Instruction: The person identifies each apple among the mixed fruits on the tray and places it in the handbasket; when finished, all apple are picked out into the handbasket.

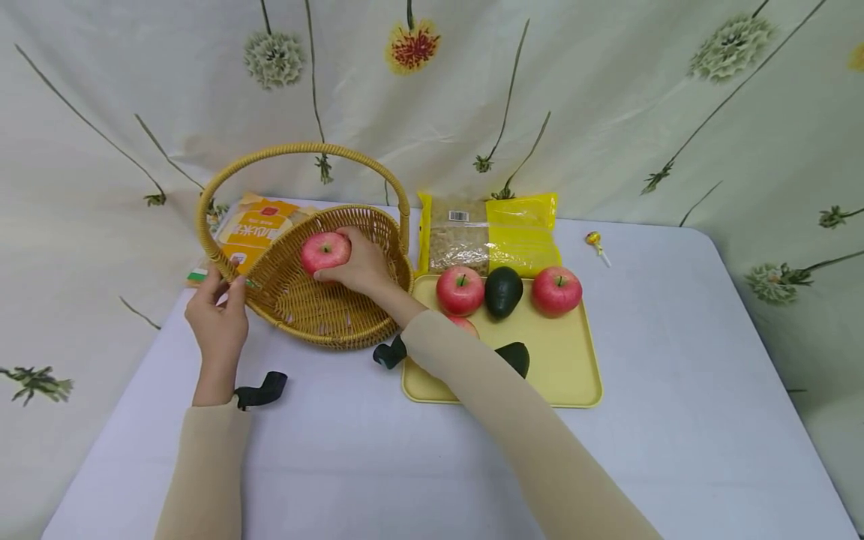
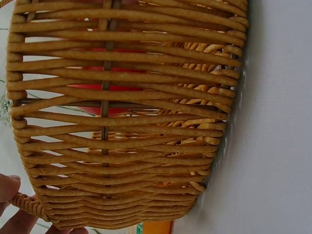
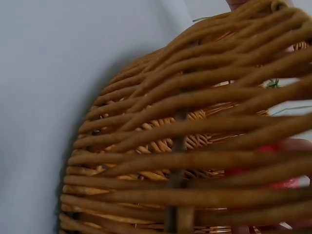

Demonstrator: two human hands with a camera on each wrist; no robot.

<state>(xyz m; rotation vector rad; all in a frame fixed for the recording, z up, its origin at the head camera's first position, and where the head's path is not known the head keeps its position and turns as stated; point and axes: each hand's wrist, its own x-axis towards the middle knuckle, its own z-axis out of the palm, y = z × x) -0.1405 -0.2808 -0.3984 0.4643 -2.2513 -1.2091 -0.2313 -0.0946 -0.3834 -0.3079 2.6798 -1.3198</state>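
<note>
A woven wicker basket (image 1: 317, 311) with a hoop handle stands at the table's back left. My right hand (image 1: 349, 262) reaches over the rim and grips a red apple (image 1: 324, 251) inside the basket, just above its floor. My left hand (image 1: 226, 291) pinches the basket's left rim. In the left wrist view the basket wall (image 2: 126, 136) fills the frame, with the apple (image 2: 112, 95) showing red through the weave and my fingertips (image 2: 7, 187) at the lower left. The right wrist view shows the same weave (image 3: 185, 146) with the apple (image 3: 273, 168) behind it.
A yellow tray (image 1: 560, 367) right of the basket holds two red apples (image 1: 460, 290) (image 1: 556, 290), two avocados (image 1: 503, 291) (image 1: 516, 356) and a third apple partly hidden by my forearm. A yellow packet (image 1: 489, 232) lies behind the tray, an orange packet (image 1: 259, 225) behind the basket, a lollipop (image 1: 595, 241) farther right.
</note>
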